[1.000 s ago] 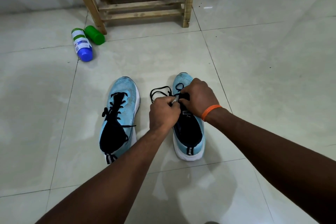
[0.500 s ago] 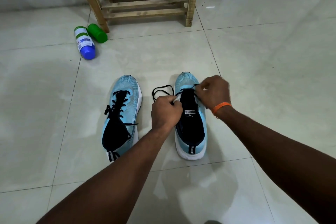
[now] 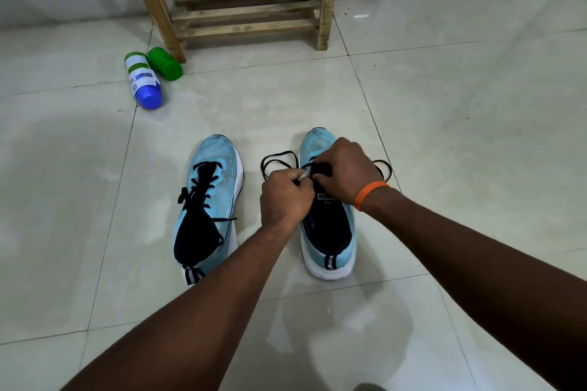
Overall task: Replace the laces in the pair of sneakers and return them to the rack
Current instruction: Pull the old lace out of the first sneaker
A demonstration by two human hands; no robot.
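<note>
L hand (image 3: pixel 284 197): you're pinching the black lace (image 3: pixel 276 157) by its white tip (image 3: pixel 303 175).
R hand (image 3: pixel 344 171): you're curling fingers round the same lace, just beside L hand.
R sneaker (image 3: pixel 330 232): sitting on floor (image 3: pixel 444 136) under both hands, lace loops trailing either side.
L sneaker (image 3: pixel 209 200): lying just beside, laced.
Rack (image 3: pixel 247 9): standing beyond, two bottles (image 3: pixel 143 81) lying by its leg.
</note>
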